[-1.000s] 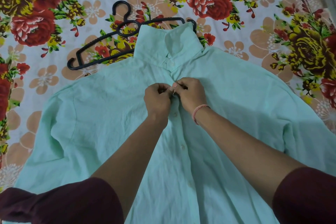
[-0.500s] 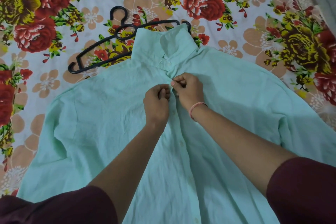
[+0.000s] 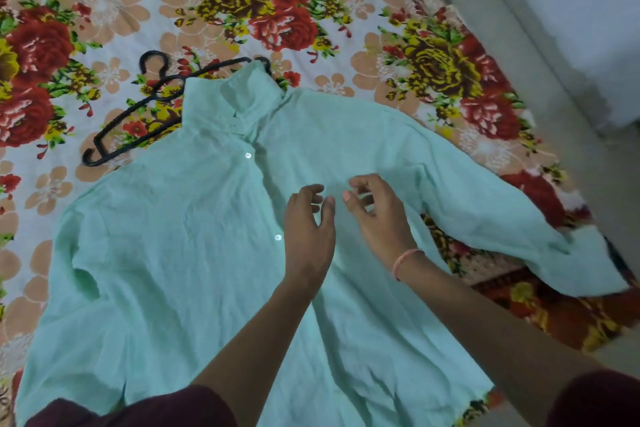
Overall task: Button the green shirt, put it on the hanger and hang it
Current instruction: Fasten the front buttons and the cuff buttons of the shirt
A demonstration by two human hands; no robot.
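Pale green crinkled-fabric shirt (image 3: 180, 253): lying flat on floral bedsheet (image 3: 104, 3), collar partly over black plastic hanger (image 3: 138, 128); I am watching left hand (image 3: 308, 229) and right hand (image 3: 377, 215) hovering, fingers (image 3: 313, 189) released, and judging misaligned buttoning likely if the loose placket (image 3: 263, 198) is shifting.

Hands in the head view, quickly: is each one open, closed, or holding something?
Left hand: open, fingers loosely curled, holding nothing, over the green shirt.
Right hand: open, fingers loosely curled, holding nothing.

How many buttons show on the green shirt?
2: the upper button below the collar, the lower button beside the left hand. Others may be hidden by folds.
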